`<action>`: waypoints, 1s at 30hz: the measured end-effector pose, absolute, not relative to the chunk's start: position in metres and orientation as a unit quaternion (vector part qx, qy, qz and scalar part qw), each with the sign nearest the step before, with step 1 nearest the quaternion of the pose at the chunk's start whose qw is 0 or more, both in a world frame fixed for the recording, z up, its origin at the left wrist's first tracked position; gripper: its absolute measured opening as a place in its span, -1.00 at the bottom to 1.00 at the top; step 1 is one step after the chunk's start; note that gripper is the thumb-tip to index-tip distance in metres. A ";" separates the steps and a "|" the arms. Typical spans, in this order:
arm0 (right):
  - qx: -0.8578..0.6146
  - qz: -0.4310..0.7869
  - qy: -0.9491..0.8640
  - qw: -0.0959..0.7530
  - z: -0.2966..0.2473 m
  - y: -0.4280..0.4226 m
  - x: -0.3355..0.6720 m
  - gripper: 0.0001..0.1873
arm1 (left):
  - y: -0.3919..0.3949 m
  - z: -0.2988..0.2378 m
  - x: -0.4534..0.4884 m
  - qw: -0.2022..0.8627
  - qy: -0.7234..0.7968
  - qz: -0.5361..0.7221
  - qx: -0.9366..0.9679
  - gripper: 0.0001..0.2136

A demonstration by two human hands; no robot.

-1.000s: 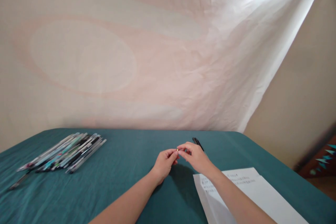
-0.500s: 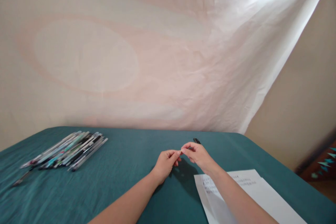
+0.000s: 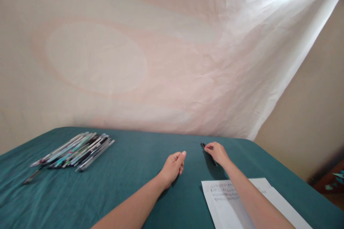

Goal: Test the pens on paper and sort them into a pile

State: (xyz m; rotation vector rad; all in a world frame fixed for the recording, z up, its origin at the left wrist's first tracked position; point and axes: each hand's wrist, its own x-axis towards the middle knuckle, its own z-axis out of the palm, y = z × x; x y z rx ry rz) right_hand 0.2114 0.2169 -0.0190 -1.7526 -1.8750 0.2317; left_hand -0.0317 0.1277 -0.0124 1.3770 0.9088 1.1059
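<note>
My left hand (image 3: 174,167) rests over the green cloth at the middle, fingers curled in and thumb pressed along the top. Whatever it may hold is hidden. My right hand (image 3: 218,153) is farther right, thumb and forefinger pinched together at a slim black pen (image 3: 202,145). The pen lies slanting on the cloth; its far end shows beyond the fingertips and its near end below the hand. I cannot tell whether the fingers grip the pen or something small above it. A written-on paper sheet (image 3: 223,207) lies under my right forearm.
A row of many pens (image 3: 77,150) lies side by side at the left, with one thin dark pen (image 3: 32,176) sticking out at its near end. The green tablecloth (image 3: 150,143) reaches back to a hanging pale curtain (image 3: 161,61). A second sheet (image 3: 285,204) shows at the right.
My hands were pinched together at the middle and have parted. My right hand has moved right to the black pen; my left hand has stayed nearly in place.
</note>
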 end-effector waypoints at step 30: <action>-0.471 0.168 -0.830 0.246 -0.013 0.089 0.078 -0.85 | 0.166 0.022 -0.145 0.174 0.694 0.226 0.662 -0.83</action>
